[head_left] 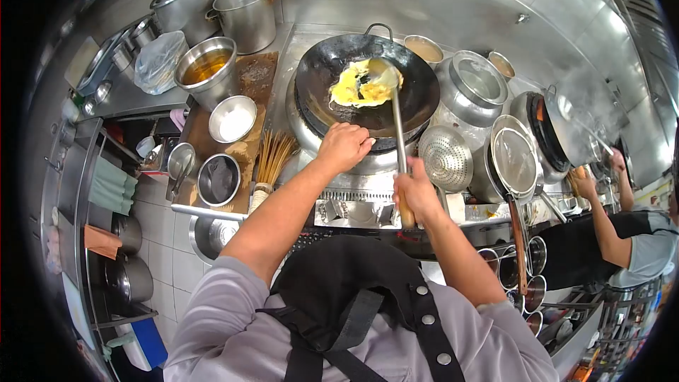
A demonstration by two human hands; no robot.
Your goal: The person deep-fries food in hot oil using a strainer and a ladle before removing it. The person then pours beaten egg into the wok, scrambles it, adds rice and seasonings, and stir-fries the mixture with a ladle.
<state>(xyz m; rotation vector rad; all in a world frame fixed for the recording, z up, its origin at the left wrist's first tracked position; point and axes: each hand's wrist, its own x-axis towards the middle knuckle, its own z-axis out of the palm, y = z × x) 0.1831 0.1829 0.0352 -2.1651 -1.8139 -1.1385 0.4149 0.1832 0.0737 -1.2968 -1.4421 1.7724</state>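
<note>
A large black wok [318, 71] stands on the burner in front of me, with yellow egg [346, 88] spread in its middle. My right hand [416, 191] is closed round the wooden handle of a long metal ladle [398, 124], whose bowl rests on the egg. At the near rim of the wok is my left hand [345, 147], its fingers curled over the edge; whether a cloth or handle lies under them is hidden. A bundle of bamboo sticks [274, 155] stands left of my left forearm.
A perforated skimmer [445, 158] and a strainer [515, 161] lie to the right. Beyond them a co-worker [615, 240] works at another wok [566, 127]. A pot of amber liquid [206, 67], metal bowls [233, 119] and tall pots [245, 18] stand at the left.
</note>
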